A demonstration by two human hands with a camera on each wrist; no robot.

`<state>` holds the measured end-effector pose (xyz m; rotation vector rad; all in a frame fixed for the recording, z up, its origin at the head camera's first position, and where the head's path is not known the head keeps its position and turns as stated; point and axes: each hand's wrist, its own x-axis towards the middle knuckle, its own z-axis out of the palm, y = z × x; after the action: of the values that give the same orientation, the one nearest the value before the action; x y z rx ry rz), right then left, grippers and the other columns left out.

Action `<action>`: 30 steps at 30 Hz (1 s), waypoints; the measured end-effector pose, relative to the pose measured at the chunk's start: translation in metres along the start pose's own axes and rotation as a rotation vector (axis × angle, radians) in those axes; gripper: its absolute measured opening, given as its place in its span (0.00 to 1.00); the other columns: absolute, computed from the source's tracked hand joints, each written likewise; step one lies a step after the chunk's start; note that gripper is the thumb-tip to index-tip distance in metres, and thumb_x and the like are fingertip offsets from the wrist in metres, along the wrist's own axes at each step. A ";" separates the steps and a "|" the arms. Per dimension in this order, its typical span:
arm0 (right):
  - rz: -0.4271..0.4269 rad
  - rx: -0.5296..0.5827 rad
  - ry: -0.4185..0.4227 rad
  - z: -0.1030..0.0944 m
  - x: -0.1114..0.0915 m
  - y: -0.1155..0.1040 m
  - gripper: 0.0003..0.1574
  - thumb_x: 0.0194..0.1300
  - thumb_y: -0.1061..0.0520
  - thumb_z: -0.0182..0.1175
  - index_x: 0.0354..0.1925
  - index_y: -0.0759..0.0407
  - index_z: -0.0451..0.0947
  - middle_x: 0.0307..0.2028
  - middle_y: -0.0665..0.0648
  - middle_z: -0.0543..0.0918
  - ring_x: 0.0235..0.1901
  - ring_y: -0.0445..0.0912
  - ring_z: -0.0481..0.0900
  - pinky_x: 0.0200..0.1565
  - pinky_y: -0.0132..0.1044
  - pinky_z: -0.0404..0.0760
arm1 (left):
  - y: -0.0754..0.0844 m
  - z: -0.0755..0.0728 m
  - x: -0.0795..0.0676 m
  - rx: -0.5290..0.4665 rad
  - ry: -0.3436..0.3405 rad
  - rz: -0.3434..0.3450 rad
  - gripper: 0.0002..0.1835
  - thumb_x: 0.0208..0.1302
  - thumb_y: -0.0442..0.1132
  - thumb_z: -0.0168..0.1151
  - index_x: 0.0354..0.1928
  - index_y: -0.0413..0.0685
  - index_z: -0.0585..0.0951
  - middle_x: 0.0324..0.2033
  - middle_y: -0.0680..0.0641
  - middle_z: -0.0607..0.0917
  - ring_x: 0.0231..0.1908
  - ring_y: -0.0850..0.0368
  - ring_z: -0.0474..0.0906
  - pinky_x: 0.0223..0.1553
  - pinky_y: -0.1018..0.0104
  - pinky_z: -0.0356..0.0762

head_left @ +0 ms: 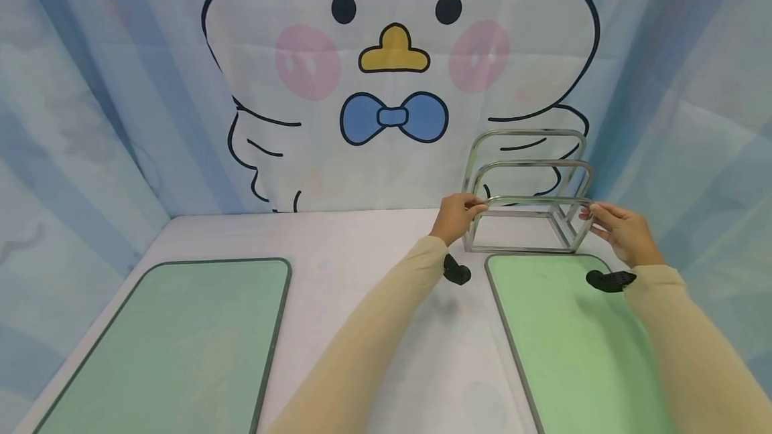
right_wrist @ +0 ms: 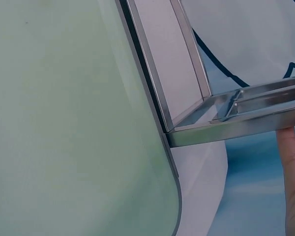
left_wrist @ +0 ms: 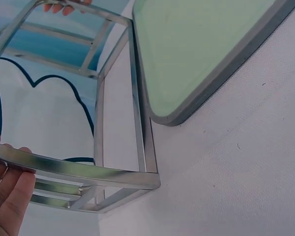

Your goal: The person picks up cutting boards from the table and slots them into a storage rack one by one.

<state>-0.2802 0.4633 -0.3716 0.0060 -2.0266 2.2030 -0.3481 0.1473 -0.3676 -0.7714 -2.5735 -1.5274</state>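
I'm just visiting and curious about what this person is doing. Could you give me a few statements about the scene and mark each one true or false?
1. The left hand and the right hand both grip the metal rack. True.
2. The rack is at the far end of the left green board. False: it is just past the far edge of the right green board.
3. The two boards touch each other. False: a strip of white tabletop lies between them.
4. The cloth backdrop shows a cartoon with a blue bow tie. True.
5. The person's sleeves are dark blue. False: they are pale yellow-beige.
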 end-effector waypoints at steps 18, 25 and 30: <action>0.007 0.012 -0.035 0.008 -0.003 -0.001 0.11 0.66 0.58 0.56 0.43 0.56 0.83 0.35 0.43 0.87 0.38 0.34 0.82 0.37 0.25 0.81 | -0.005 -0.010 -0.003 -0.015 -0.034 0.021 0.12 0.66 0.43 0.57 0.42 0.43 0.84 0.34 0.45 0.85 0.28 0.63 0.74 0.29 0.78 0.70; 0.017 0.009 -0.042 0.011 -0.002 0.000 0.11 0.65 0.56 0.57 0.44 0.54 0.83 0.35 0.43 0.87 0.38 0.34 0.83 0.37 0.25 0.81 | -0.010 -0.014 -0.003 -0.009 -0.054 0.017 0.13 0.65 0.45 0.57 0.42 0.45 0.84 0.36 0.46 0.85 0.29 0.63 0.75 0.29 0.78 0.71; 0.006 0.016 -0.076 0.014 0.000 0.000 0.12 0.66 0.57 0.56 0.46 0.56 0.81 0.37 0.44 0.87 0.39 0.34 0.83 0.38 0.25 0.81 | -0.014 -0.020 -0.003 -0.012 -0.062 0.018 0.13 0.65 0.46 0.57 0.42 0.46 0.84 0.37 0.47 0.85 0.29 0.63 0.77 0.30 0.76 0.73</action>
<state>-0.2816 0.4495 -0.3702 0.0872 -2.0502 2.2558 -0.3559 0.1240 -0.3700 -0.8539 -2.5954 -1.5388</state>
